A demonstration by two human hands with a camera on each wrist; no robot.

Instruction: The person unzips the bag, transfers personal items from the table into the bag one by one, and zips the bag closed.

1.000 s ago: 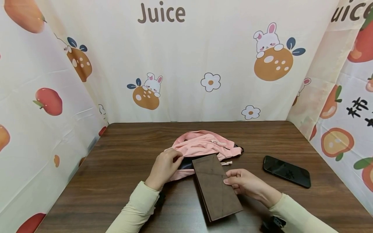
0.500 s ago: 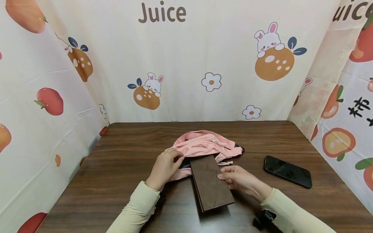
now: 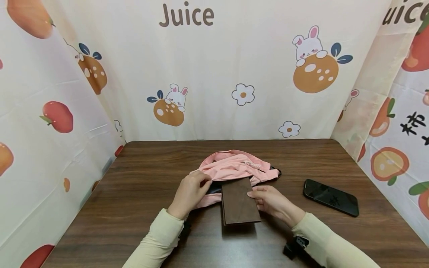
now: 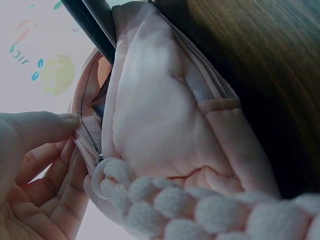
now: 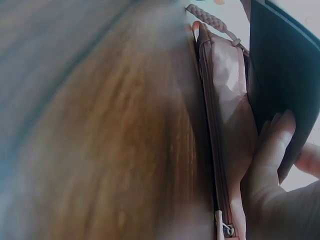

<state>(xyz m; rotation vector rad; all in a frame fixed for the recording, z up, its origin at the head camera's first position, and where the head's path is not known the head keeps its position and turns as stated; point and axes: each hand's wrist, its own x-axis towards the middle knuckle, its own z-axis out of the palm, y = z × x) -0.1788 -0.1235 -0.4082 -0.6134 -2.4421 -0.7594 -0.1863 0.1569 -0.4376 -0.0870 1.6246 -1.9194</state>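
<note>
A pink zippered bag (image 3: 231, 167) lies on the table with its mouth open, showing a dark lining. My left hand (image 3: 190, 193) pinches the upper edge of that mouth between thumb and fingers; in the left wrist view the zipper teeth run beside the thumb (image 4: 47, 127). With my right hand (image 3: 276, 204) I grip the right side of a dark brown notebook (image 3: 240, 204), thumb on its top face. The notebook's far end sits in the bag's mouth, hidden under the pink fabric, and its near end sticks out, raised over the table.
A black smartphone (image 3: 330, 197) lies on the wooden table (image 3: 151, 163), right of my right hand. White braided zipper pulls (image 4: 195, 210) hang from the bag. A printed curtain (image 3: 207, 67) stands behind and at both sides.
My right hand has moved the notebook away from me and slightly left, and its far end has gone deeper into the bag. The left hand stays at the bag's edge.
</note>
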